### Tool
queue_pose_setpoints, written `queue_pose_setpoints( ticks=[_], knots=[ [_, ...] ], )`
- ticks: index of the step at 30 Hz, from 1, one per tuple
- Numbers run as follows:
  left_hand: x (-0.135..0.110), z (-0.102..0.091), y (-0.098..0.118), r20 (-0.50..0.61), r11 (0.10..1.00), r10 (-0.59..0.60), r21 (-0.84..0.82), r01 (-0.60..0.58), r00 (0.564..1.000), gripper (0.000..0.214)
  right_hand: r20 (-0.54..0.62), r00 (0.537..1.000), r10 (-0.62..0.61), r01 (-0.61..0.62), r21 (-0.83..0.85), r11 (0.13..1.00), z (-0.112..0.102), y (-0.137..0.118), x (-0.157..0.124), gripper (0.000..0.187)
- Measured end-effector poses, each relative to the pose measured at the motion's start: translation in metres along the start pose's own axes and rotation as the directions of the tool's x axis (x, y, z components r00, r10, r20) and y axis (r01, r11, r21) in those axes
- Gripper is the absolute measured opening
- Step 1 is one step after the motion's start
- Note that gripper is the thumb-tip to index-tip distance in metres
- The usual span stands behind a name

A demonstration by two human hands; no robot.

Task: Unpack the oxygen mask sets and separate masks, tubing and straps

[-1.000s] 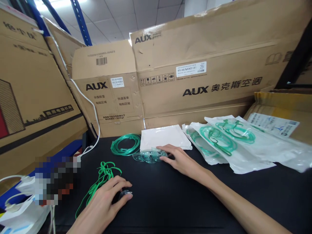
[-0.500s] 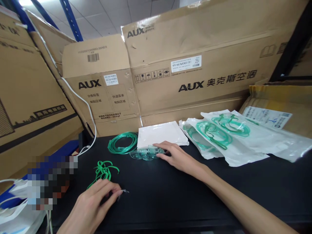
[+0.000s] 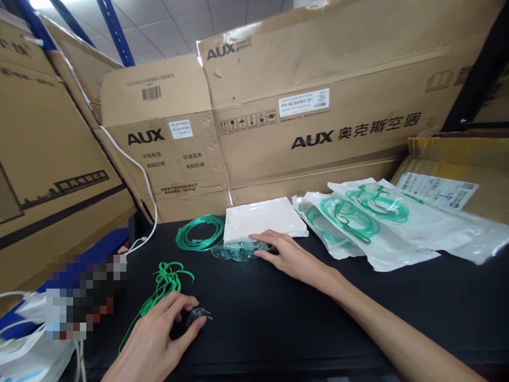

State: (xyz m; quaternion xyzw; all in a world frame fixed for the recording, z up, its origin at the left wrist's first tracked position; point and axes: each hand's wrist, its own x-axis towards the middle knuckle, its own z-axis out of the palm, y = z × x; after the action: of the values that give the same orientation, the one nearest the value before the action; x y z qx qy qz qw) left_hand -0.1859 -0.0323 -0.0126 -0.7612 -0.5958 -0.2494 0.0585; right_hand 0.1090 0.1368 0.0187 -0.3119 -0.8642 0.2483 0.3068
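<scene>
My left hand (image 3: 159, 339) is pinching a small clear piece (image 3: 199, 317) against the black table (image 3: 278, 323).
My right hand (image 3: 286, 255) is lying flat and spread, fingertips touching the clear mask (image 3: 237, 249) farther back. A green strap (image 3: 167, 280) is trailing just beside the left hand. A tubing coil (image 3: 201, 232) and a white pouch (image 3: 262, 217) are sitting behind the mask. All parts are lying loose and unjoined, and the packs (image 3: 382, 249) at right are looking sealed.

left hand (image 3: 157, 339): is curling its thumb and fingers round the small clear piece, after drawing back to a fingertip touch half a second ago.
small clear piece (image 3: 198, 316): is showing its curved shell between the fingertips, no longer an edge-on sliver.
green strap (image 3: 169, 278): is trailing its long tail into sight again beside the left hand.
view: is sitting slightly further right and lower than a second ago.
</scene>
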Motion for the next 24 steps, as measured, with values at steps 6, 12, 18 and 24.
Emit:
queue_pose_setpoints(
  ticks=[6,12,18,24],
  knots=[
    [0.013,-0.001,-0.002,0.076,0.998,0.052,-0.023,-0.051,0.996,0.015,-0.007,1.000,-0.014,0.014,0.012,1.000,0.002,0.005,0.001,0.039],
    [0.011,-0.006,-0.009,0.115,0.999,0.012,0.030,-0.015,0.993,0.012,-0.028,0.998,-0.051,0.052,0.033,0.998,0.004,0.009,0.001,0.038],
    [0.034,-0.007,0.018,-0.044,0.999,-0.020,0.031,0.022,0.999,0.025,-0.038,0.997,-0.063,0.064,0.018,0.998,0.006,0.005,0.001,0.040],
    [0.103,0.006,0.030,0.009,0.992,0.075,-0.098,-0.074,0.997,0.026,-0.045,0.996,-0.078,0.076,-0.039,0.996,0.011,0.009,0.002,0.042]
  ],
)
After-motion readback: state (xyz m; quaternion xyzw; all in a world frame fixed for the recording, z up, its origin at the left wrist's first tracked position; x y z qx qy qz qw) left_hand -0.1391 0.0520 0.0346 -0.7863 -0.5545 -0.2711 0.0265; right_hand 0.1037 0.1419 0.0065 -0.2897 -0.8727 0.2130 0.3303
